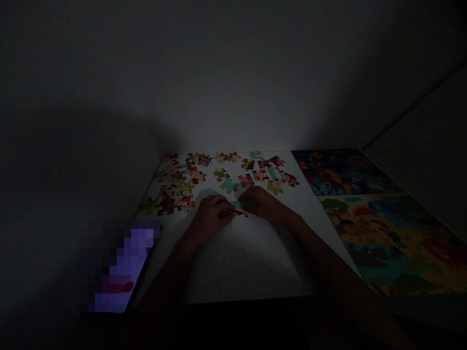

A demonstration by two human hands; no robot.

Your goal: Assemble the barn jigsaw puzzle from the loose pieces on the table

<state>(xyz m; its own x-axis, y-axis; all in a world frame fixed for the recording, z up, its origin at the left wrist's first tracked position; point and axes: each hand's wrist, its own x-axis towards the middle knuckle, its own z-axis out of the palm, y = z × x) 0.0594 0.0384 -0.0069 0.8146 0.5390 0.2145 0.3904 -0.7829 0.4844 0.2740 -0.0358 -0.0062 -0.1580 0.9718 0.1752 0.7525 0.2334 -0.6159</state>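
My left hand (210,217) and my right hand (260,203) meet at the middle of a white table (248,262), fingers curled and close together. Between them, a red jigsaw piece (234,212) lies against a pale green jigsaw piece (237,204). The dim light and my fingers hide their exact grip. Just beyond my hands lies a loose teal jigsaw piece (228,185). Many multicoloured loose pieces (175,187) are heaped further left, and more pieces (260,176) are scattered across the far part of the table.
Two colourful picture panels, possibly assembled puzzles, lie at the right: a dark one (341,172) and a brighter one (390,238). A lit phone with a pixelated screen (127,267) lies beside the table's left edge. A pale wall (233,87) rises behind.
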